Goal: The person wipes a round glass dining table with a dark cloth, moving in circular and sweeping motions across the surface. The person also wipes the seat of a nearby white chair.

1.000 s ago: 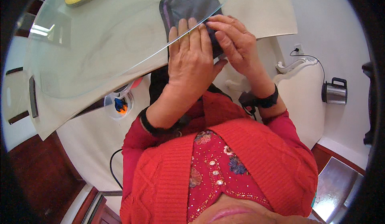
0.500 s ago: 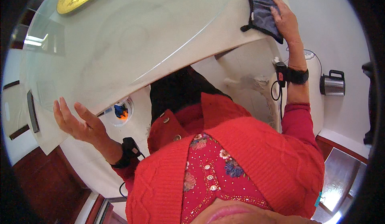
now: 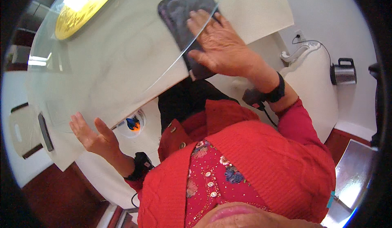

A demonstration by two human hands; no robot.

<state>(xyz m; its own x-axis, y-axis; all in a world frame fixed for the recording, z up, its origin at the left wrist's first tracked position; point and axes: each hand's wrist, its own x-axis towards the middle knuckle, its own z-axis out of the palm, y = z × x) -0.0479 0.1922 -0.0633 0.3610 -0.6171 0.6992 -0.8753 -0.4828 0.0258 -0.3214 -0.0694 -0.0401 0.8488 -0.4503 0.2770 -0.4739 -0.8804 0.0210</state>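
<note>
A dark grey cloth (image 3: 173, 13) lies flat on the pale tabletop (image 3: 261, 13), its near corner hanging at the front edge. My right hand (image 3: 222, 44) rests on it, palm down with fingers spread. The bright rim of the clear glass disc (image 3: 122, 60) runs across the fingers and cloth, so they appear to reach beneath the glass. My left hand (image 3: 96, 136) is at the table's left front edge, fingers stretched out and holding nothing; whether it touches the edge I cannot tell.
A yellow oval dish (image 3: 67, 25) stands at the far left. Below the table edge is a clear tub (image 3: 139, 126) with blue and orange contents. At right, a metal kettle (image 3: 344, 72) stands near a white carved chair (image 3: 314, 81) and a wall socket with a cord.
My right hand has swept the cloth leftward from the table's right end to its middle, and the cloth now lies spread out. My left hand has shifted slightly right and down.
</note>
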